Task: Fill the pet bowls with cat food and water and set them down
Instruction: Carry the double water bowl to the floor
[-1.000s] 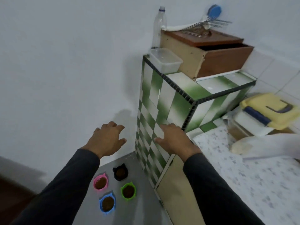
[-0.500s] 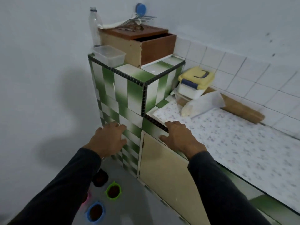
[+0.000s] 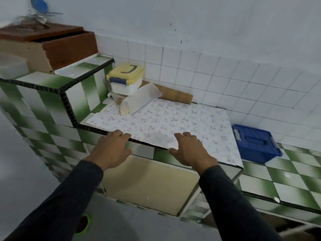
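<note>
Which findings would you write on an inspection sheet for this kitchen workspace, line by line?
Surface: counter of green and white tiles, partly covered by a patterned sheet.
Job's things: green pet bowl on the floor, half hidden by the left sleeve, dark inside; other bowls, food and water not in view.
Clutter: yellow-lidded container, white bag, brown roll, blue box, wooden box with utensils on top.
Grippers: left hand and right hand are open, hold nothing, over the counter's front edge.
Cables: nothing seen.
Surroundings: white tiled wall, cream cabinet door, grey floor.
</note>
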Tool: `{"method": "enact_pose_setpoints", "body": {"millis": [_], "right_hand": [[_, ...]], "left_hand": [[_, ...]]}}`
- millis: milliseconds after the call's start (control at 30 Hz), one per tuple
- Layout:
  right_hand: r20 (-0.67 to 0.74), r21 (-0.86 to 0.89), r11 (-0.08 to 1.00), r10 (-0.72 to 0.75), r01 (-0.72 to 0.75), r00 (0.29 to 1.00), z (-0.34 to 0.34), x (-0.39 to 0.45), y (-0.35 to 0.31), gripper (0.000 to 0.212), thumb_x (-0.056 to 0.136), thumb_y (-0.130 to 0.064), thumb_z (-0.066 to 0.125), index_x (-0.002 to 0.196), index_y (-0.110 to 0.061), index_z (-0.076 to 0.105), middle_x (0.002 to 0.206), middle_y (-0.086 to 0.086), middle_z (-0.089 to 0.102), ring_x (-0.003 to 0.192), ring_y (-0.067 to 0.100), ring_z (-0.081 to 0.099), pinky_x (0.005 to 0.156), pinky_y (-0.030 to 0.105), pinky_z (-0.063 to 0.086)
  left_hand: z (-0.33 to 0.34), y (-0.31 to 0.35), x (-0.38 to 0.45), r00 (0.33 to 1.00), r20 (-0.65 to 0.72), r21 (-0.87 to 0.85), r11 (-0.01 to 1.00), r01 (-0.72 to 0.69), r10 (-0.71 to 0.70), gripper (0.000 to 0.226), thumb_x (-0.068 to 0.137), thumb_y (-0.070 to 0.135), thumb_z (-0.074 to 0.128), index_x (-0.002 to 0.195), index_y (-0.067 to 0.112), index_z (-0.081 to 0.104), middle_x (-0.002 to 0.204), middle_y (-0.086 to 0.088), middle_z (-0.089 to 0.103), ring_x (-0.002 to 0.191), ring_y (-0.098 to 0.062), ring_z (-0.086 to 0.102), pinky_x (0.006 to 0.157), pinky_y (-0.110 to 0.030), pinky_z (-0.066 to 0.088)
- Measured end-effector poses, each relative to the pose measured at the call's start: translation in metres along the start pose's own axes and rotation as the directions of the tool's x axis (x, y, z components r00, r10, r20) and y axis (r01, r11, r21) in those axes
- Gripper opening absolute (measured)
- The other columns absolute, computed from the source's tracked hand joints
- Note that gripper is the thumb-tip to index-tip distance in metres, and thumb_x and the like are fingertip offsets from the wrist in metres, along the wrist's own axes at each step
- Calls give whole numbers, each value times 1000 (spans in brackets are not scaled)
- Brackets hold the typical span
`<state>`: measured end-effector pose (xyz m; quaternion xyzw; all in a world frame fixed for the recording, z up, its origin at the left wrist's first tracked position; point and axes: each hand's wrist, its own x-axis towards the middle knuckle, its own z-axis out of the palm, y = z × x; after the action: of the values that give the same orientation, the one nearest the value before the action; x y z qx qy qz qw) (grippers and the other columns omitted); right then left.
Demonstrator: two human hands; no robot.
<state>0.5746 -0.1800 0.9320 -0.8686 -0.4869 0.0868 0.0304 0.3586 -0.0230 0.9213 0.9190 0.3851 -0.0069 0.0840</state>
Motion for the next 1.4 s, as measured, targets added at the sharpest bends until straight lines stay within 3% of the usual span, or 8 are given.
{"method": "enact_pose_setpoints", "body": {"millis": [267,600,900,1033,1167,1400], "right_hand": [[-55,12,983,185,-185,981,-12,-75,164,62,96,-53,55,146,-19,43,147,15,45,132,35,44,113,52,36],[-36,77,905,423,-419,906,-8,-176,334,60,93,-53,59,142,-20,47,145,13,48,132,34,46,110,49,40],[5,143,785,608,-602,794,6,-249,440,52,92,-51,60,132,-18,53,130,13,53,123,36,51,104,47,44],[14,155,718,685,-678,729,14,-272,482,54,92,-50,59,134,-18,52,129,12,53,123,36,51,104,47,43],[22,184,646,751,-741,660,17,-288,525,52,92,-49,60,133,-18,53,134,13,52,125,36,50,106,51,42],[61,195,544,824,-816,563,15,-298,613,44,92,-45,61,126,-19,54,128,12,52,122,36,50,107,55,42]], "left_hand": [[29,170,19,983,15,8,983,-183,183,64,101,58,48,158,31,33,163,-2,33,148,-25,30,122,-50,24],[76,357,29,911,96,37,913,-407,402,61,102,56,47,156,30,35,159,-1,37,144,-25,34,120,-48,27],[112,491,37,804,162,92,802,-590,573,59,102,55,47,154,28,40,155,-4,42,141,-26,39,119,-47,31],[130,546,47,740,187,142,727,-671,646,58,101,59,47,150,27,44,151,-4,45,139,-27,41,118,-51,33],[148,605,60,695,226,156,679,-717,682,61,101,60,47,154,30,39,158,-3,39,147,-27,34,122,-56,26],[176,717,93,576,252,135,561,-817,778,59,102,62,42,152,29,40,154,-4,42,143,-27,37,120,-55,28]]}}
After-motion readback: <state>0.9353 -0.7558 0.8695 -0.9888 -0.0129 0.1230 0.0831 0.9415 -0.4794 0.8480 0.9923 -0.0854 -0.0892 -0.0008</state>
